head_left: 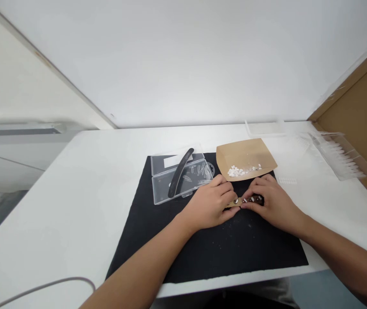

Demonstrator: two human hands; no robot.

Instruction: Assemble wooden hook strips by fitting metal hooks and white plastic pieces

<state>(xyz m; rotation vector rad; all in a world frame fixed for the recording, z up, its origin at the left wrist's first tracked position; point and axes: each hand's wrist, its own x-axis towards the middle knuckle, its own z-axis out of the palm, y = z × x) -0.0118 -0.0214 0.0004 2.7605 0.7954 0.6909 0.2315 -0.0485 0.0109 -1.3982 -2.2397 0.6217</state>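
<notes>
Both of my hands meet over a black mat (pixel 215 253). Between them is a narrow tan and dark brown strip (pixel 239 201) with small whitish pieces along its top. My left hand (pixel 211 204) pinches the strip's tan left part with thumb and fingers. At the darker right part, my right hand (pixel 275 201) is closed on it with thumb and fingertips. My fingers hide much of the strip. Just beyond the hands stands a brown paper tray (pixel 244 154) holding a heap of small white pieces (pixel 236 171).
Left of the tray, an open clear plastic case (pixel 159 189) holds clear nail tips (pixel 199 169). A dark curved nail file (pixel 179 174) lies across it. At the right, a clear box (pixel 341 156) contains whitish nail tips. A cable (pixel 58 281) runs along the near left.
</notes>
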